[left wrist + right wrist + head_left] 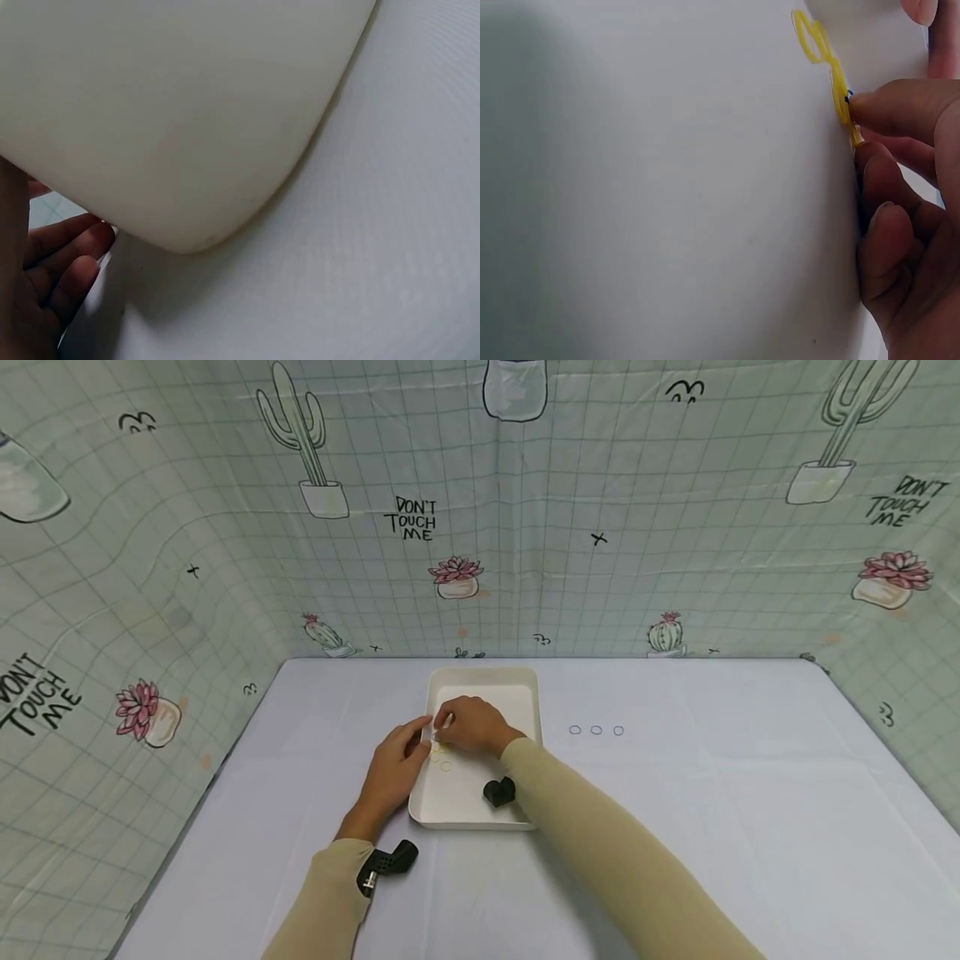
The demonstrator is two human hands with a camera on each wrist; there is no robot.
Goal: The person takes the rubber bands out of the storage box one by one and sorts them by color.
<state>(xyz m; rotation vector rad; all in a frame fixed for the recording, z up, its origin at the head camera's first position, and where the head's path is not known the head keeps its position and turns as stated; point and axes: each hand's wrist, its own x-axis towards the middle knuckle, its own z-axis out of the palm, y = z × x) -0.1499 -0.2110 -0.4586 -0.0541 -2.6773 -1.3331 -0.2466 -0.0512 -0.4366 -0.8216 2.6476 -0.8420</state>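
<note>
1. The right hand (474, 725) is reaching over the tray (457, 803), its thumb and forefinger pinching what seems to be a blue ring (849, 95) by the left wall.
2. The left hand (388, 768) is touching the outside of that wall, thumb and forefinger standing apart.
3. Yellow rings (838, 82) are lying in the tray beside the right fingers, some overlapping; three more rings (596, 725) are sitting in a row on the table (712, 827), right of the tray.
4. The rings are looking very light, thin and probably bendy, so a fingertip pinch on the rim should be suiting them; lying flat, they may be slipping or tangling.
5. The tray is looking stiff and fairly light, its rim offering the best hold.
6. The right fingers are hiding most of the blue ring, and I cannot count the yellow ones surely.
7. The right sleeve (600, 835) is covering the tray's near right edge, and the left-wrist view is cutting off much of the left hand.
</note>
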